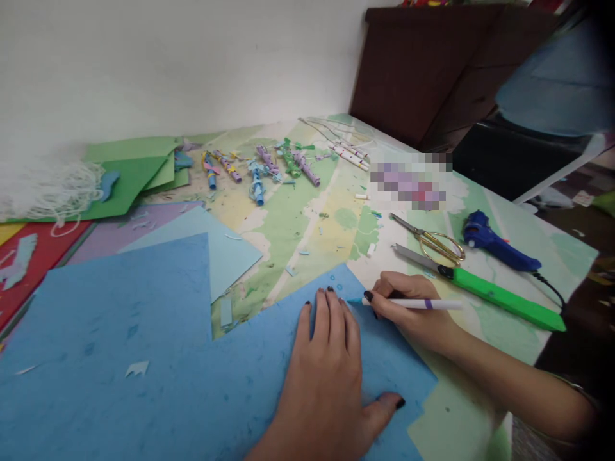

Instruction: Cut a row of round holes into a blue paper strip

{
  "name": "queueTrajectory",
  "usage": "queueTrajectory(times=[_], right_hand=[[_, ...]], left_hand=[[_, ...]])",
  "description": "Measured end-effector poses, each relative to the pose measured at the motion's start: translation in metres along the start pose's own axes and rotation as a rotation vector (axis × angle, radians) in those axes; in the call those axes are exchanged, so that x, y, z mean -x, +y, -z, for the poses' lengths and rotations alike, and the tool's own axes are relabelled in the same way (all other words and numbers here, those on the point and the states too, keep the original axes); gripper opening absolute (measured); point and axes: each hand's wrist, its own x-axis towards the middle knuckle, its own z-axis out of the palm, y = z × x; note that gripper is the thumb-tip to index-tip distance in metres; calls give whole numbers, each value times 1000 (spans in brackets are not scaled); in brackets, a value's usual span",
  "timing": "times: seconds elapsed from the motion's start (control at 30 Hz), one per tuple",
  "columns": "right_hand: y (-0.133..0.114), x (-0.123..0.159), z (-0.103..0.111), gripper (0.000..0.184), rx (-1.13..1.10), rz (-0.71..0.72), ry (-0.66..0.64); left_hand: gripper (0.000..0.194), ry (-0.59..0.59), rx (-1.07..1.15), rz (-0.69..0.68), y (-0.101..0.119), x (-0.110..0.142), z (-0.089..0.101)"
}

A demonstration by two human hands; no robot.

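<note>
My left hand (324,365) lies flat on a large blue sheet (182,371), its fingers stretched forward and thumb out to the side. In my right hand (408,307) is a white marker (442,305) with a purple band, pinched near its blue tip. That tip meets the sheet just beyond my left fingertips. Small circles (335,282) are drawn close to the sheet's far corner. A rectangular notch is cut from the sheet's far side, and a paler blue sheet (230,250) shows beyond it.
Right of the sheet lie gold-handled scissors (435,240), a green-handled cutter knife (504,298) and a blue corded glue gun (500,243). Several decorated paper rolls (257,182) and more markers (350,155) are farther back. White string (48,189) piles over green sheets (139,176) at left.
</note>
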Motion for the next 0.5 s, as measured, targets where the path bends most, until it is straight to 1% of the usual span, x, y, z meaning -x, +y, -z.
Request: queueTrajectory(times=[0.17, 0.33, 0.5], right_hand=[[-1, 0, 1, 27, 20, -3, 6], [-1, 1, 1, 27, -6, -19, 29], [-2, 0, 1, 27, 8, -17, 14]], left_hand=[[92, 1, 6, -5, 0, 1, 0], [92, -2, -4, -1, 0, 1, -1], [92, -9, -9, 8, 0, 1, 0]])
